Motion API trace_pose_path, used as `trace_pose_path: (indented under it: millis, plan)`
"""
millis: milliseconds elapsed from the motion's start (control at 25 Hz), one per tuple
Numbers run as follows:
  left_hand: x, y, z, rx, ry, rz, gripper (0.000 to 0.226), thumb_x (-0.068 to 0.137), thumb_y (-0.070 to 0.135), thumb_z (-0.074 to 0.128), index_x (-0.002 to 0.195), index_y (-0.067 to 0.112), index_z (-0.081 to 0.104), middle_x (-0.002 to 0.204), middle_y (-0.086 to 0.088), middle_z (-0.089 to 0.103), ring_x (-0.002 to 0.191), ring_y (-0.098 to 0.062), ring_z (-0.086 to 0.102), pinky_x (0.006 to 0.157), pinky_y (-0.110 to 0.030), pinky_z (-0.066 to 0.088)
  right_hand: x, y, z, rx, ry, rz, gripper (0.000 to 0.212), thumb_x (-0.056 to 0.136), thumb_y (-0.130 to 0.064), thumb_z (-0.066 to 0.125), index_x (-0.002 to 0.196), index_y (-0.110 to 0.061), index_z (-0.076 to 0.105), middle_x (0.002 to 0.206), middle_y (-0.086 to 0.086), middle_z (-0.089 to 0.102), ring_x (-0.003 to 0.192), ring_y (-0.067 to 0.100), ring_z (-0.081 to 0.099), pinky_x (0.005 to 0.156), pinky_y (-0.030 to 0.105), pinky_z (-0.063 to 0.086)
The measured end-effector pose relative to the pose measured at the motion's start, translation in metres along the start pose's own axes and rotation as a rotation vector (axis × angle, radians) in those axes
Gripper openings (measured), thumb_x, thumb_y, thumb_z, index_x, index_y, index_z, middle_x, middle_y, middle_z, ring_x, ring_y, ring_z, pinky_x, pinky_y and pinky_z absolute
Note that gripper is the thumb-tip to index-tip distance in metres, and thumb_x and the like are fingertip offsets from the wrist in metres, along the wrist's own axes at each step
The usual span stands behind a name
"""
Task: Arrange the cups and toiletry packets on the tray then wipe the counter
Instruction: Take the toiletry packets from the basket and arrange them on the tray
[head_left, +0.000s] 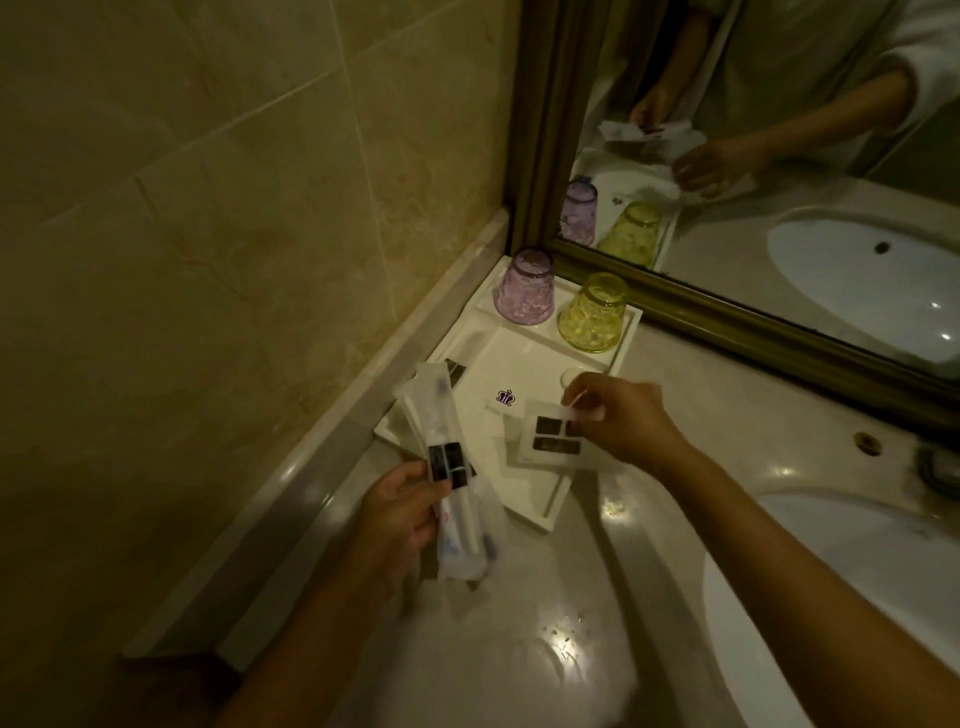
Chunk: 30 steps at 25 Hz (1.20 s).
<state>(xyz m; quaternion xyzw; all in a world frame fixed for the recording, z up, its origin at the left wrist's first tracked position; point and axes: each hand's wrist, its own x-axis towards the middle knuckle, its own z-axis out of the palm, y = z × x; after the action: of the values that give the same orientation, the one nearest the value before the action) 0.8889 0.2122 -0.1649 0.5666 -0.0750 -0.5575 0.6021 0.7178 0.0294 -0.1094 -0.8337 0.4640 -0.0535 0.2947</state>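
A white tray (540, 358) sits in the counter's corner by the mirror. Two cups stand upside down in its far compartment: a purple cup (524, 287) on the left and a yellow cup (593, 312) on the right. My left hand (400, 506) grips long clear toothbrush packets (452, 478) with black labels, held over the tray's near left edge. My right hand (621, 421) pinches a flat white packet (553, 436) with dark labels above the tray's near right part. Another small packet (454, 370) lies at the tray's left side.
A tiled wall (208, 208) rises on the left behind a marble ledge (322, 467). A gold-framed mirror (779, 130) backs the counter. The sink basin (852, 571) lies at right, with a tap hole (866, 442) behind it. The glossy counter (545, 623) stretches toward me.
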Motion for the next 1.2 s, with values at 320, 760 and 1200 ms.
trace_pose_path:
  millis: [320, 760, 1200]
  plan:
    - [-0.007, -0.007, -0.014, 0.016, 0.067, -0.026, 0.019, 0.079, 0.01, 0.066, 0.097, 0.014, 0.066, 0.085, -0.007, 0.076, 0.078, -0.025, 0.072, 0.056, -0.028, 0.057, 0.027, -0.009, 0.031, -0.56, -0.169, -0.466, 0.032, 0.078, -0.012, 0.062, 0.108, -0.024, 0.062, 0.116, 0.0, 0.062, 0.122, 0.022, 0.042, 0.109, 0.059, -0.003]
    - [-0.014, -0.015, 0.0, -0.004, 0.041, 0.015, 0.012, 0.081, 0.001, 0.061, 0.092, 0.007, 0.064, 0.078, -0.008, 0.075, 0.071, -0.021, 0.072, 0.055, -0.025, 0.055, -0.027, 0.02, 0.08, -0.424, 0.174, -0.161, 0.051, 0.077, -0.051, 0.061, 0.12, -0.025, 0.056, 0.125, 0.0, 0.062, 0.123, 0.021, 0.049, 0.109, 0.047, -0.009]
    - [-0.021, -0.013, 0.006, 0.033, 0.068, 0.005, 0.014, 0.081, -0.001, 0.06, 0.09, 0.009, 0.064, 0.074, -0.005, 0.075, 0.068, -0.018, 0.072, 0.052, -0.024, 0.055, -0.064, -0.009, 0.075, -0.039, 0.182, -0.042, 0.037, 0.09, -0.041, 0.047, 0.123, -0.025, 0.054, 0.13, 0.002, 0.056, 0.118, 0.015, 0.05, 0.111, 0.046, 0.02]
